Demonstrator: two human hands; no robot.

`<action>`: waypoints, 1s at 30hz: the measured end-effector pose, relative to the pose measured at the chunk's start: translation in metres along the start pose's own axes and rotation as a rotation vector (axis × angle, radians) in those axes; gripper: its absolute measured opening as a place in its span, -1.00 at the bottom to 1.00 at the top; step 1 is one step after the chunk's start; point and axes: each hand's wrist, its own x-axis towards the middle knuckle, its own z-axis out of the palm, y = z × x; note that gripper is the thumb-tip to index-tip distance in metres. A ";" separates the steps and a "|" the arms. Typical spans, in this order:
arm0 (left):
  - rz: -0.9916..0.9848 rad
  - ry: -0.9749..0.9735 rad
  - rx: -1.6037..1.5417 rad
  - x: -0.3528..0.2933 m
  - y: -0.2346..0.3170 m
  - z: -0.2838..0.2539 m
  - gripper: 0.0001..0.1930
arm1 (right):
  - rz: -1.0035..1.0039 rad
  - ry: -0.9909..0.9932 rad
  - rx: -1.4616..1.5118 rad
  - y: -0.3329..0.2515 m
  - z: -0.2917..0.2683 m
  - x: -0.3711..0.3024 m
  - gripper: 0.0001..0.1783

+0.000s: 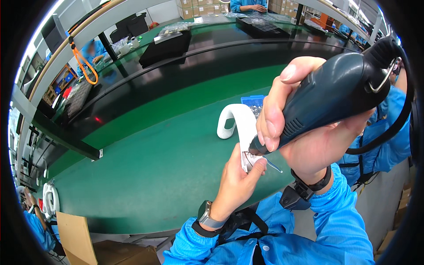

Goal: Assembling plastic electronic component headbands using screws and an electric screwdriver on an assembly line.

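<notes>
My right hand (304, 152) is wrapped round a dark electric screwdriver (331, 90), which tilts down to the left. The screwdriver's nose reaches the open lower end of a white hook-shaped plastic part (244, 123). My left hand (236, 183) grips that lower end, thumb on the near side. A thin wire and small inner pieces show at the open end, and a thin pale-blue strip (274, 165) sticks out beside it. The exact contact of the bit is hidden. Just behind the part sits a blue box (254, 98) of small metal pieces.
A green worktable (145, 176) lies before me, with a dark conveyor belt (190, 66) beyond. A metal post (66, 137) stands at left, and an orange loop (84, 64) hangs there. White curved parts (51, 198) and a cardboard box (75, 234) are lower left. Other people sit nearby.
</notes>
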 end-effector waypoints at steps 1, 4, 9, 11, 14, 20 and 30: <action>0.005 0.027 -0.002 -0.001 0.002 0.000 -0.63 | 0.014 0.019 0.004 0.000 0.001 0.000 0.05; 0.014 0.059 0.047 -0.002 0.005 0.001 -0.63 | 0.066 0.078 -0.022 -0.004 0.005 -0.002 0.07; 0.037 0.059 0.212 0.000 0.013 -0.004 -0.72 | -0.037 0.182 0.026 -0.008 -0.005 0.006 0.09; 0.027 0.065 0.246 0.008 0.023 -0.010 -0.66 | -0.133 0.259 -0.129 -0.024 -0.030 0.003 0.05; 0.063 0.081 0.305 0.021 0.021 -0.032 -0.59 | -0.057 0.352 -0.323 -0.026 -0.065 -0.008 -0.08; 0.115 0.140 0.347 0.050 0.044 -0.054 -0.75 | -0.414 0.581 -1.195 0.004 -0.104 -0.070 -0.22; 0.336 0.031 1.610 0.181 0.004 -0.131 -0.52 | 0.615 0.250 -0.452 0.108 -0.042 -0.198 -0.72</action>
